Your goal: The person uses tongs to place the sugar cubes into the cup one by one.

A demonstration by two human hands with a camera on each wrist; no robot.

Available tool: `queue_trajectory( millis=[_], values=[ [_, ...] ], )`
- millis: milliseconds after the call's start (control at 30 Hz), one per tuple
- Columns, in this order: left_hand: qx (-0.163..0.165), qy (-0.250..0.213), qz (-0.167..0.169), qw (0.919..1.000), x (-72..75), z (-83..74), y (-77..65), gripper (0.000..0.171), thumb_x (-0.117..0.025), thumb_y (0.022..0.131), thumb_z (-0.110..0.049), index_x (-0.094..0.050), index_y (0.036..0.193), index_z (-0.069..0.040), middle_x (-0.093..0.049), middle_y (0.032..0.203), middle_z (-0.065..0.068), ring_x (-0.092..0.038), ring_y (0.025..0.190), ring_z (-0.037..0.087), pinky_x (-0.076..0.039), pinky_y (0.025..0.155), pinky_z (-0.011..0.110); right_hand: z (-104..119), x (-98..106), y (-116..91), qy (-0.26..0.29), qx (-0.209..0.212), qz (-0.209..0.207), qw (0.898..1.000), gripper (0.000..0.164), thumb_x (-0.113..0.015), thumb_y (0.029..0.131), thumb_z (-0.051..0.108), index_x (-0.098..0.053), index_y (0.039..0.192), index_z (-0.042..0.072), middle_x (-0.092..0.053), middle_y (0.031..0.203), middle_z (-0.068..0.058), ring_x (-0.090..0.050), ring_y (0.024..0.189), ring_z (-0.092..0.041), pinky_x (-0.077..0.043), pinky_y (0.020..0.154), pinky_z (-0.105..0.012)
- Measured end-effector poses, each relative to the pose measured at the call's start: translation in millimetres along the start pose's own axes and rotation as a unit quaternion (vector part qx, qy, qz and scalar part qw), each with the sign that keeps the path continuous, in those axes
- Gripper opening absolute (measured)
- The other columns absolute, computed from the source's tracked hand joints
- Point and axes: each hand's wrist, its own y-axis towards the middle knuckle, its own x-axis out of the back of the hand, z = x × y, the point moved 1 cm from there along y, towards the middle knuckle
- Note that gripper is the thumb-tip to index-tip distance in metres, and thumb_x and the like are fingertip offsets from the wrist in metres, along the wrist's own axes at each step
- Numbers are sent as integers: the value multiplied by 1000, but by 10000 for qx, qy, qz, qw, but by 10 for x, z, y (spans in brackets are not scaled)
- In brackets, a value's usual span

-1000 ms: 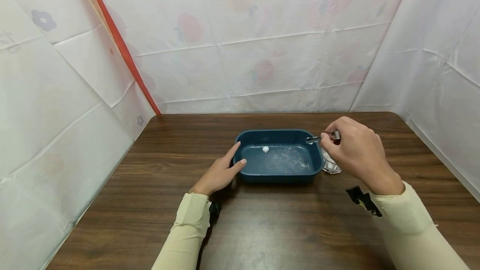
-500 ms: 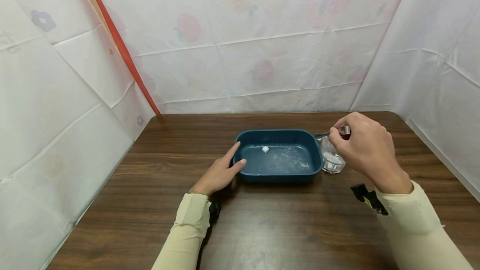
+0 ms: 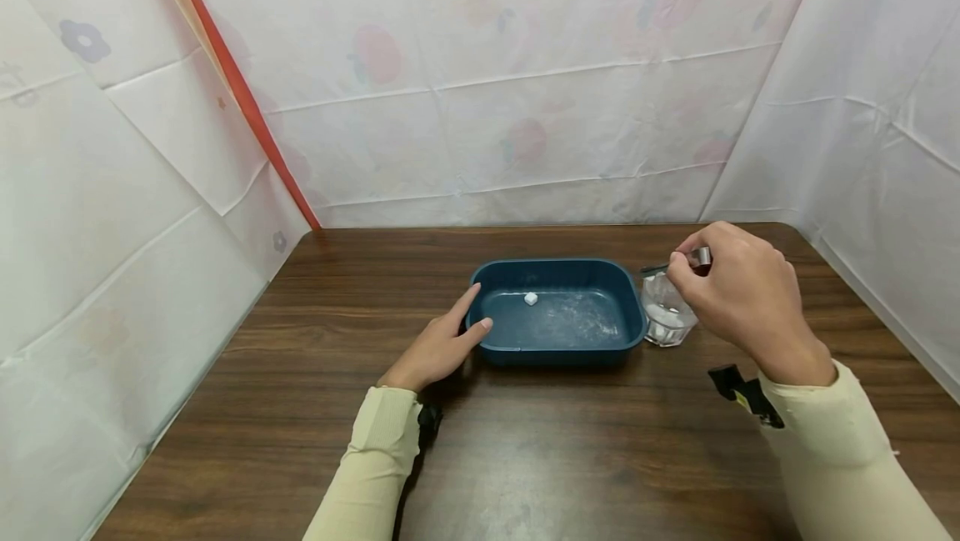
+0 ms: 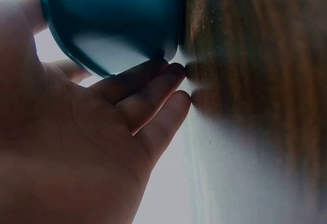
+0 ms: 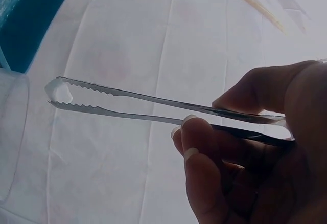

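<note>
In the head view my left hand point(image 3: 442, 345) rests at the left end of a dark blue rectangular basin point(image 3: 558, 355). Its fingers lie fairly straight against the wall, with the thumb over the rim. My right hand point(image 3: 738, 299) pinches metal tongs point(image 5: 153, 101) with serrated tips. Between those tips sits a white lump point(image 5: 59, 92), like a sugar cube. The tongs' tips are just above a clear glass point(image 3: 667, 320) with white pieces inside, right of the basin. One white cube point(image 3: 531, 298) lies on the basin floor.
Everything stands on a dark wood-grain table point(image 3: 360, 299). White patterned sheets point(image 3: 480, 107) hang behind it and at both sides. Pale powdery marks show on the basin floor.
My right hand has moved right with the tongs, from over the basin's right end to above the glass. More of the glass shows now. The left hand and basin have stayed put.
</note>
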Motion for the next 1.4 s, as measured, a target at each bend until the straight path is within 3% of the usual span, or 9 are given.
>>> queue_trajectory(
  millis=[800,1133,1400],
  values=[
    [1,-62,9,10000,2,-4,-8,70,-49,102,-55,-18,161,-35,-28,161,-1,-32,145,25,-31,114,53,-131,-20,46,-124,-447,510,9976,17,-59,87,17,-73,86,7,-67,86,-12,-55,63,-25,-36,43,-34],
    [1,-97,27,9999,8,-26,-20,71,-50,102,-54,-18,162,-34,-28,162,1,-32,146,27,-30,114,55,-183,-64,58,-220,-457,717,9961,23,-53,88,15,-59,66,11,-54,66,-5,-48,54,-23,-34,42,-34],
    [21,-109,30,9999,14,-33,-31,71,-50,102,-54,-18,161,-35,-27,162,1,-31,146,28,-30,114,55,-224,-106,88,-266,-526,936,9939,22,-53,87,17,-60,67,12,-55,68,-5,-50,56,-23,-36,43,-34]
  ],
)
